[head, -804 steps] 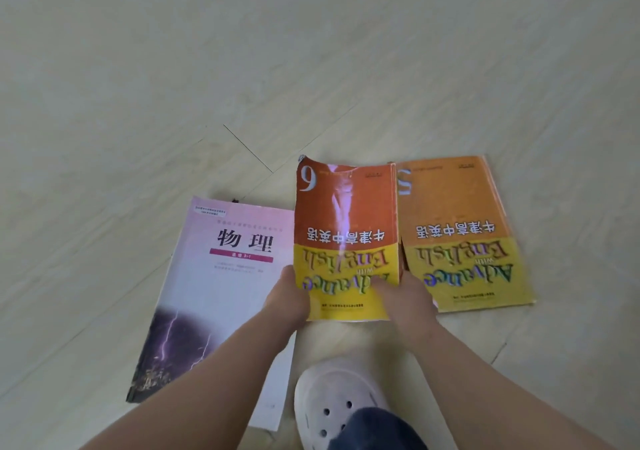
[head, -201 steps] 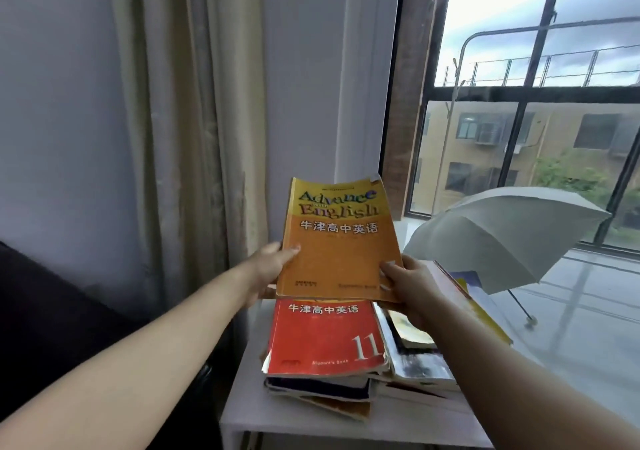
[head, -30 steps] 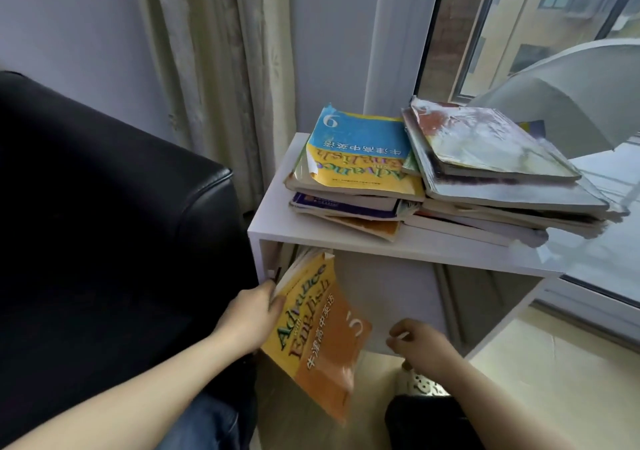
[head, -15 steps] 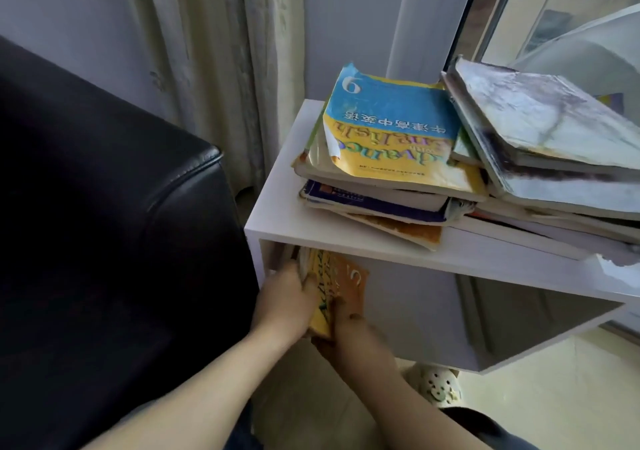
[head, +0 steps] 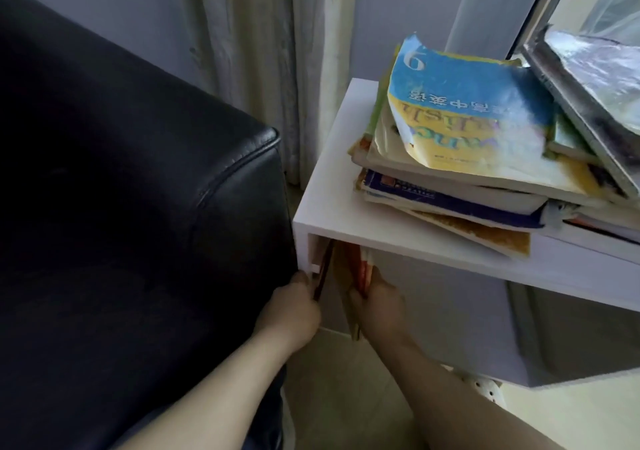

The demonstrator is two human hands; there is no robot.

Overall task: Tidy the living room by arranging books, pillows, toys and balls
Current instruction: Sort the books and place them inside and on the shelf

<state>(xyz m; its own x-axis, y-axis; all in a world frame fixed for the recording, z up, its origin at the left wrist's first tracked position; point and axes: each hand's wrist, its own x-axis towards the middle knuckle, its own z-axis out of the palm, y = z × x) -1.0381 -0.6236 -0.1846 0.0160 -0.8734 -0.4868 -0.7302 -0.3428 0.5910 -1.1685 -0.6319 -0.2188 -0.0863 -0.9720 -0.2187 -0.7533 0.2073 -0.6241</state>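
Under the white worktop (head: 332, 189), beside black sofa (head: 138, 172): left hand (head: 292, 309) curled, pinching thin dark-edged book (head: 325, 266) by compartment's left wall. Right hand (head: 379, 302) gripping orange book (head: 348, 297), upright, partly inside. Blue-and-yellow book (head: 467, 103) topmost on stack above.

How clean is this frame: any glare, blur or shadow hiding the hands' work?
Head view: glare washes out the silvery cover; the upright books gripped by the left hand and right hand sit in shadow under the table, titles unreadable; the black sofa is near-featureless.
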